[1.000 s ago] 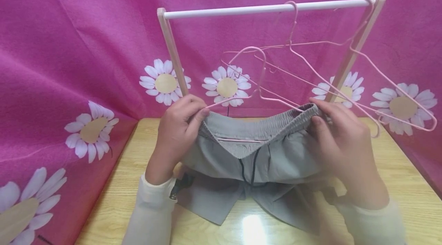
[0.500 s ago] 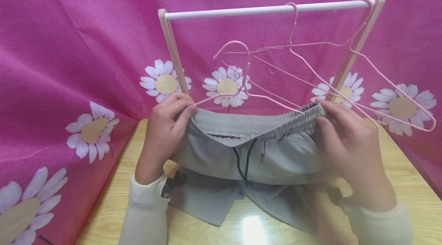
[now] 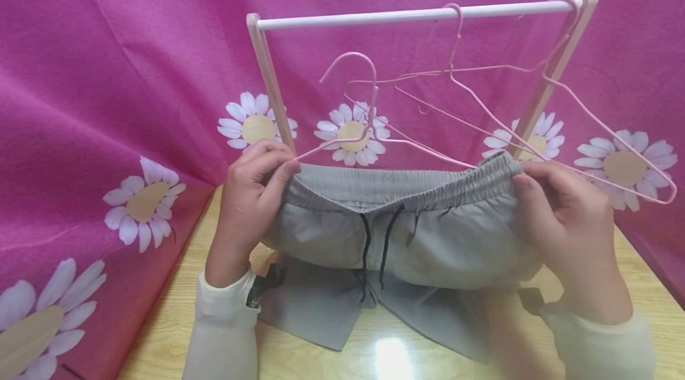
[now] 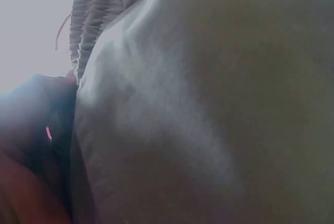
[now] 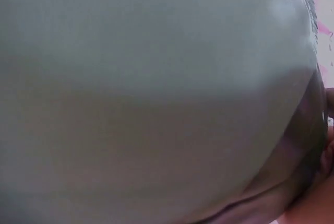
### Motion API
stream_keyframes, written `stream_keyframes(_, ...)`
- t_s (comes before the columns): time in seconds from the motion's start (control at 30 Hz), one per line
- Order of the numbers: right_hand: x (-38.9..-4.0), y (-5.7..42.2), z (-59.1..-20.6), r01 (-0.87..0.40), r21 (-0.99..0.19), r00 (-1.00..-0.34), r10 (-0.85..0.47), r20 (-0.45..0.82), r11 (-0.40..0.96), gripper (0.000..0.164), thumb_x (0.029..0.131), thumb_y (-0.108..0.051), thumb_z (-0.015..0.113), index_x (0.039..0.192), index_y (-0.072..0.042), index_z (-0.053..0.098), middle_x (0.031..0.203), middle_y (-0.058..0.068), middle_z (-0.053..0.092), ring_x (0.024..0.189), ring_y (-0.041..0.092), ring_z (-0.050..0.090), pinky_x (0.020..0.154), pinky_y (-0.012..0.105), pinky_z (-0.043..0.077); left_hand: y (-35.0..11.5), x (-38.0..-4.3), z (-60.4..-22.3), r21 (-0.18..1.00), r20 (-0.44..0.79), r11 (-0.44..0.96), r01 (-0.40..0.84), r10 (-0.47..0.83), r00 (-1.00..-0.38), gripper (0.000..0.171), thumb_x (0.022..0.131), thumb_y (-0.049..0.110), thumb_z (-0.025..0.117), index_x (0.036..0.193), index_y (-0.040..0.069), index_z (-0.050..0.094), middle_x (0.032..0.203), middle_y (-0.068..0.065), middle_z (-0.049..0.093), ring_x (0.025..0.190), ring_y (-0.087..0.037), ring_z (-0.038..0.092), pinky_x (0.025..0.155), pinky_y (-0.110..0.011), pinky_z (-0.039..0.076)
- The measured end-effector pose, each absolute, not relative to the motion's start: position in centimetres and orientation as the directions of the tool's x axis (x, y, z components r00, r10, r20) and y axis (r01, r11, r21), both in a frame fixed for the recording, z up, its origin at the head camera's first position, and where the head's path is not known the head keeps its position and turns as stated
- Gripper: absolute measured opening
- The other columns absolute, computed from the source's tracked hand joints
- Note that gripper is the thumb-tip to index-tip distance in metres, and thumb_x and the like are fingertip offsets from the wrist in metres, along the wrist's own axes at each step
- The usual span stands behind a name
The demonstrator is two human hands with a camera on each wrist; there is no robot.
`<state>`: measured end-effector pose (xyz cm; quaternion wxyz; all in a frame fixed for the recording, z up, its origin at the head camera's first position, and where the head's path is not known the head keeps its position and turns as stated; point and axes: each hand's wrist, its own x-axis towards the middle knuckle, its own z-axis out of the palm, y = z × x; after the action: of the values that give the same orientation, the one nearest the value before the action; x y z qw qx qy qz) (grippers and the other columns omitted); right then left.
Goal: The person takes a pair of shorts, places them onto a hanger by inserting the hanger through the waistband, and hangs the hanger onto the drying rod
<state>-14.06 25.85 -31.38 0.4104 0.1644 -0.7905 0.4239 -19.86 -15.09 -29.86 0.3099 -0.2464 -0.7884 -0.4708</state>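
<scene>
Grey shorts (image 3: 439, 243) with an elastic waistband and dark drawstrings are held up by the waist, legs trailing down to the table. A pink wire hanger (image 3: 373, 112) stands out of the waist opening, hook up and pointing left; its lower part is hidden inside the shorts. My left hand (image 3: 251, 201) pinches the left end of the waistband together with the hanger's shoulder. At the other end, my right hand (image 3: 575, 228) grips the waistband between thumb and fingers. Grey cloth (image 4: 156, 104) fills most of the left wrist view, and the same shorts (image 5: 156, 78) cover the right wrist view.
Behind the shorts stands a small rack with a white rail (image 3: 396, 19) and wooden posts. Pink hangers (image 3: 481, 103) hang on its right half. The wood-grain table (image 3: 176, 308) lies below, with a pink daisy-patterned cloth (image 3: 134, 71) around it.
The hanger's hook has shifted left and up and turned to show its open end at left. My hands have moved apart, drawing the waistband wider and flatter.
</scene>
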Motion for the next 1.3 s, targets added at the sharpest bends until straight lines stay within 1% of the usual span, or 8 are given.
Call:
stream_keyframes(0.17, -14.3, 26.0, -31.4, -0.594, -0.598, -0.628, 0.154, 0.763, 0.538, 0.021, 0.103, -0.007, 0.071, 0.105, 0.013, 0.076, 0.095, -0.013, 0.074, 0.083, 0.002, 0.063, 0.081, 0.011, 0.05, -14.8, -19.7, -29.8, 0.584, 0.733, 0.442, 0.681, 0.073, -0.676, 0.009, 0.1, 0.012, 0.079, 0.101, 0.004, 0.083, 0.107, -0.005, 0.074, 0.102, -0.015, 0.066, 0.091, -0.021, 0.053)
stream_keyframes(0.3, -14.4, 25.9, -31.1, -0.603, -0.634, -0.637, 0.185, 0.748, 0.484, 0.023, 0.104, -0.006, 0.069, 0.103, 0.017, 0.074, 0.092, -0.007, 0.075, 0.082, 0.004, 0.064, 0.078, 0.014, 0.05, -14.7, -19.5, -29.7, 0.572, 0.751, 0.452, 0.684, 0.047, -0.659, 0.009, 0.099, 0.012, 0.08, 0.102, 0.004, 0.083, 0.107, -0.006, 0.073, 0.102, -0.016, 0.067, 0.092, -0.019, 0.054)
stream_keyframes(0.6, -14.0, 25.8, -31.2, -0.615, -0.565, -0.637, 0.075, 0.767, 0.551, 0.019, 0.106, -0.005, 0.063, 0.103, 0.012, 0.073, 0.095, -0.018, 0.069, 0.085, 0.002, 0.058, 0.081, 0.014, 0.045, -14.6, -19.2, -29.6, 0.533, 0.779, 0.5, 0.683, 0.024, -0.626, 0.009, 0.099, 0.012, 0.08, 0.102, 0.004, 0.084, 0.103, -0.007, 0.074, 0.096, -0.016, 0.067, 0.086, -0.018, 0.051)
stream_keyframes(0.77, -13.8, 25.9, -31.3, -0.624, -0.511, -0.632, 0.001, 0.775, 0.591, 0.022, 0.1, -0.012, 0.074, 0.113, 0.005, 0.078, 0.104, -0.025, 0.072, 0.094, -0.008, 0.064, 0.089, 0.009, 0.045, -14.5, -18.9, -29.4, 0.527, 0.788, 0.492, 0.693, 0.023, -0.616, 0.006, 0.098, 0.01, 0.081, 0.1, 0.005, 0.084, 0.1, -0.006, 0.073, 0.091, -0.015, 0.066, 0.082, -0.019, 0.05)
stream_keyframes(0.87, -13.6, 25.9, -31.2, -0.608, -0.487, -0.632, -0.012, 0.775, 0.627, 0.022, 0.094, -0.012, 0.08, 0.113, 0.0, 0.081, 0.101, -0.031, 0.07, 0.086, -0.012, 0.061, 0.084, 0.008, 0.044, -14.4, -18.9, -29.4, 0.526, 0.784, 0.496, 0.691, 0.032, -0.62, 0.007, 0.098, 0.012, 0.081, 0.1, 0.005, 0.084, 0.1, -0.006, 0.072, 0.09, -0.015, 0.065, 0.08, -0.019, 0.05)
stream_keyframes(0.97, -13.5, 25.9, -31.3, -0.601, -0.503, -0.637, 0.008, 0.771, 0.621, 0.018, 0.092, -0.006, 0.081, 0.109, 0.0, 0.082, 0.095, -0.03, 0.07, 0.08, -0.009, 0.059, 0.08, 0.009, 0.044, -14.4, -18.9, -29.4, 0.523, 0.778, 0.502, 0.688, 0.048, -0.626, 0.008, 0.098, 0.013, 0.081, 0.1, 0.006, 0.084, 0.101, -0.005, 0.072, 0.091, -0.014, 0.064, 0.08, -0.02, 0.05)
stream_keyframes(1.13, -13.3, 25.7, -31.2, -0.595, -0.584, -0.665, 0.069, 0.743, 0.553, 0.014, 0.093, 0.002, 0.079, 0.107, 0.004, 0.081, 0.097, -0.02, 0.075, 0.088, -0.003, 0.068, 0.085, 0.009, 0.051, -14.5, -18.9, -29.5, 0.533, 0.764, 0.474, 0.701, 0.086, -0.639, 0.007, 0.099, 0.012, 0.081, 0.102, 0.007, 0.084, 0.104, -0.004, 0.073, 0.1, -0.016, 0.065, 0.089, -0.024, 0.053)
stream_keyframes(1.3, -13.2, 25.6, -31.0, -0.575, -0.635, -0.69, 0.112, 0.715, 0.515, 0.012, 0.094, 0.004, 0.078, 0.105, 0.007, 0.08, 0.097, -0.018, 0.077, 0.088, -0.001, 0.069, 0.085, 0.01, 0.053, -14.7, -19.3, -29.7, 0.583, 0.715, 0.438, 0.684, 0.122, -0.688, 0.022, 0.1, 0.014, 0.079, 0.122, 0.011, 0.079, 0.113, -0.004, 0.075, 0.109, -0.015, 0.067, 0.093, -0.026, 0.055)
